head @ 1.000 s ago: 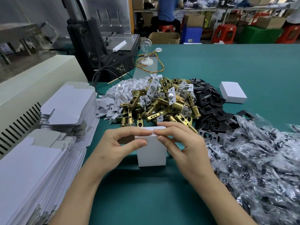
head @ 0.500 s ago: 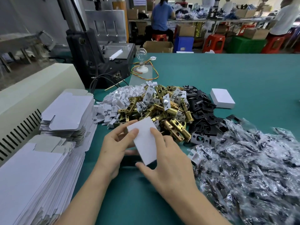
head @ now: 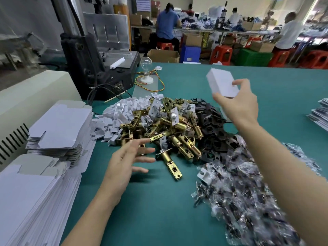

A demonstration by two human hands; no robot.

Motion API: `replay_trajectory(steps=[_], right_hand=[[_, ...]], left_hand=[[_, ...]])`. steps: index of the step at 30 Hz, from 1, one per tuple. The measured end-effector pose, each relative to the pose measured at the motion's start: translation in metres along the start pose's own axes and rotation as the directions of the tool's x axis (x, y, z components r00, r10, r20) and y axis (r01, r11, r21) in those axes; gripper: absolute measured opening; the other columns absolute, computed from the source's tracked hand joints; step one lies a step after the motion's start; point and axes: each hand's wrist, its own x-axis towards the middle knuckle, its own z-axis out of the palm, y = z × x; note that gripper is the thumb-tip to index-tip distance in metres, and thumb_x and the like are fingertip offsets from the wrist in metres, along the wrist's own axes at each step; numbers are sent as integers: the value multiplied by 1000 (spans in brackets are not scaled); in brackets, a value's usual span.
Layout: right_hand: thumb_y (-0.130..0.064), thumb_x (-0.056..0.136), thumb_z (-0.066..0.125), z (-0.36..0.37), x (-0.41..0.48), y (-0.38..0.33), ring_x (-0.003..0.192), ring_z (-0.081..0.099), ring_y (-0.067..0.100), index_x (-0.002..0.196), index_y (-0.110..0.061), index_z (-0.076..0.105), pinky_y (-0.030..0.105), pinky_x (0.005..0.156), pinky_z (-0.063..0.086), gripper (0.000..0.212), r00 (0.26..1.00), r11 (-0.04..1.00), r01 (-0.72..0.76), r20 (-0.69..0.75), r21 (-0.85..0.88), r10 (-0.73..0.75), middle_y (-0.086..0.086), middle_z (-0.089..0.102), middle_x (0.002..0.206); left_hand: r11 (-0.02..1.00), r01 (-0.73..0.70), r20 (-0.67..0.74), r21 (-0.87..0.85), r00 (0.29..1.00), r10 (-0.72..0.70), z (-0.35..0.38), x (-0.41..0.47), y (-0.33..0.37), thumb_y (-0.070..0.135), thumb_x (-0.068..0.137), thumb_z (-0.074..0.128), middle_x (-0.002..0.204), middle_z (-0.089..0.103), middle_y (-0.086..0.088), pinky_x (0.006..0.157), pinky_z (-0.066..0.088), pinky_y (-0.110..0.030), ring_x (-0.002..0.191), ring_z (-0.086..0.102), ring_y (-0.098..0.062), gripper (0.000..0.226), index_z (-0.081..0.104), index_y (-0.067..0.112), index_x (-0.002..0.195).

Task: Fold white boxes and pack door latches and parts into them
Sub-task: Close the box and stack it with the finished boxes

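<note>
My right hand [head: 238,102] holds a closed white box [head: 221,83] raised above the far right of the table, past the parts heap. My left hand [head: 125,162] hovers open, fingers spread, just in front of the pile of brass door latches [head: 170,132]. One brass latch [head: 169,162] lies apart from the pile, right of my left fingers. Small white plastic parts [head: 122,110] lie left of the latches, black plates [head: 213,128] to their right. Clear bags of hardware [head: 248,189] are heaped at the right. Flat white box blanks [head: 58,126] are stacked at the left.
A beige machine [head: 35,96] and a black press [head: 95,55] stand at the left and back left. A bulb on a white base [head: 146,73] with wires sits behind the heap. Papers [head: 319,112] lie at the right edge. People work at far tables.
Both hands held the white box low in front of me; now my right hand has carried it up and to the far right. My left hand has let go and opened near the latches.
</note>
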Motion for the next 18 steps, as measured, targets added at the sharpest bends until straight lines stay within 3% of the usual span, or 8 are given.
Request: replay_trajectory(steps=[5, 9, 13, 18], right_hand=[[-46, 83, 77, 11, 65, 59, 114, 60, 38, 136, -13, 46, 41, 79, 48, 70, 979, 960, -173, 72, -220, 192, 16, 62, 129], [-43, 84, 80, 22, 81, 95, 119, 59, 39, 137, -10, 45, 44, 85, 50, 72, 963, 929, -212, 98, -302, 252, 18, 60, 133], [-38, 84, 81, 37, 84, 112, 118, 57, 42, 134, -9, 40, 47, 90, 49, 71, 952, 908, -229, 113, -350, 283, 22, 55, 134], [-35, 81, 85, 43, 94, 111, 117, 57, 44, 135, -9, 36, 47, 86, 49, 77, 945, 884, -207, 149, -419, 292, 25, 53, 134]], left_hand=[[999, -2, 56, 45, 998, -1, 2, 1, -6, 56, 103, 44, 111, 80, 1, 70, 65, -31, 97, 79, -20, 38, 78, 41, 108], [999, -12, 71, 51, 997, 8, -2, 3, -10, 56, 103, 46, 112, 80, 1, 71, 65, -32, 97, 79, -19, 36, 78, 40, 107], [997, -14, 85, 70, 996, 8, -2, 6, -17, 48, 99, 50, 110, 80, 1, 72, 65, -34, 96, 79, -21, 36, 78, 27, 110], [996, -10, 129, 88, 992, -1, 0, 6, -17, 45, 97, 53, 109, 80, 0, 72, 65, -33, 95, 79, -20, 27, 78, 36, 103]])
